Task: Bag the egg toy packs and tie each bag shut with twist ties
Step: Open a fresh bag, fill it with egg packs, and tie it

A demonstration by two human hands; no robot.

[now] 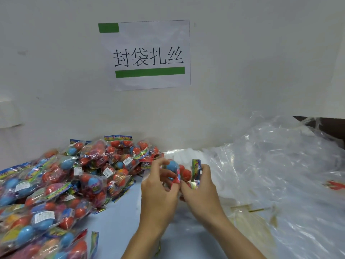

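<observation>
Both my hands hold one egg toy pack [183,172] above the middle of the table; blue and red eggs show through its clear wrap. My left hand [158,187] grips the pack's left side with curled fingers. My right hand [200,186] pinches the right end by its colourful header card [196,170]. A big heap of egg toy packs [61,184] covers the table's left half. Clear plastic bags [280,165] lie piled at the right. Gold twist ties [259,209] lie among the bags, partly under plastic.
The light blue table [121,221] shows between the heap and my arms. A white wall with a paper sign [147,55] stands right behind the table. A red item [336,185] lies under plastic at the far right edge.
</observation>
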